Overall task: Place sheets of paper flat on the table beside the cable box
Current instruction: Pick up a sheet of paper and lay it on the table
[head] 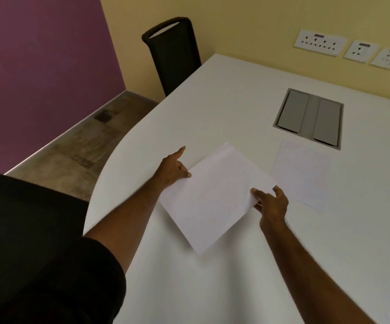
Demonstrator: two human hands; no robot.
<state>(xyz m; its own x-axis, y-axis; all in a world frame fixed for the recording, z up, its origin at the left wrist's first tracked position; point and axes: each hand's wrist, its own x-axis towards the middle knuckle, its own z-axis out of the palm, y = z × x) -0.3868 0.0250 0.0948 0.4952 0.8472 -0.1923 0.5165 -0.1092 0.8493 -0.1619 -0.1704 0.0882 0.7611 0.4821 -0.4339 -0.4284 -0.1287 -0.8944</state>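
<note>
My left hand (173, 168) reached forward with the arm nearly straight, forefinger stretched out ahead, thumb and the other fingers closed on the sheet's left edge. My right hand (271, 202) pinched the sheet's right edge, thumb on top, fingers curled beneath. Both forearms were bare; a dark short sleeve (91, 277) covered my left upper arm.

I am seeing two hands, my left (174, 168) and right (271, 202), two paper lots: held sheets (215, 197), one flat sheet (302, 174). One cable box (309, 118), one bench (236, 288), one chair (173, 54), four socket plates (320, 42).
</note>
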